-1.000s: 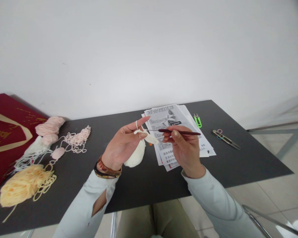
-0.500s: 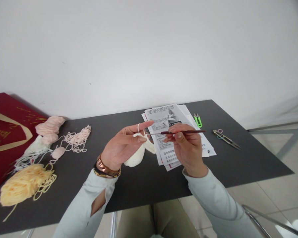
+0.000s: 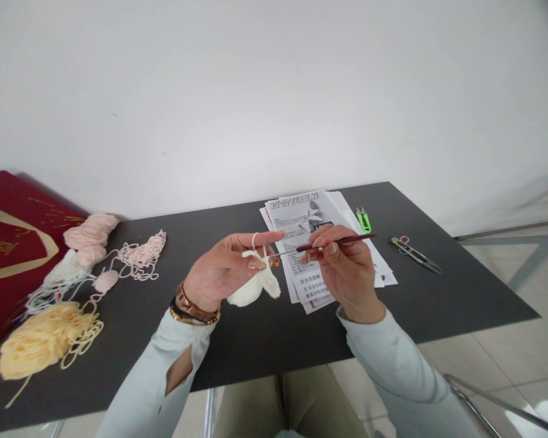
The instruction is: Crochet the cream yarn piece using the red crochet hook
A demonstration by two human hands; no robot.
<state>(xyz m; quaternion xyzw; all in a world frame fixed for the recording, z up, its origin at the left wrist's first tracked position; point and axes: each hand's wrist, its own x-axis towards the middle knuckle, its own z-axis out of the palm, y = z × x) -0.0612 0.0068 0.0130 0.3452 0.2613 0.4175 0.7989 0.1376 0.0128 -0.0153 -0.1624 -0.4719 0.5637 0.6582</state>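
My left hand (image 3: 231, 267) pinches a small white crochet piece (image 3: 269, 281) between thumb and fingers, with a strand of white yarn looped over the raised index finger. A small orange stitch marker (image 3: 276, 263) shows beside the piece. My right hand (image 3: 344, 267) grips the dark brown handle of a crochet hook (image 3: 338, 242), whose thin metal shaft points left to the white piece. Whether the tip is inside a stitch is too small to tell. Behind my left hand, a ball of white yarn (image 3: 245, 293) rests on the table.
Printed sheets (image 3: 310, 286) lie stacked beneath my right hand. Green thread snips (image 3: 363, 220) and metal snips (image 3: 415, 254) are to the right. Pink yarn (image 3: 91, 234), yellow yarn (image 3: 45, 337) and a red bag (image 3: 9, 261) occupy the left of the dark table (image 3: 164, 340).
The crochet piece has turned to hang more steeply downward, and the orange marker has come into view. The hook's handle end has tilted up slightly while its shaft stays by the piece.
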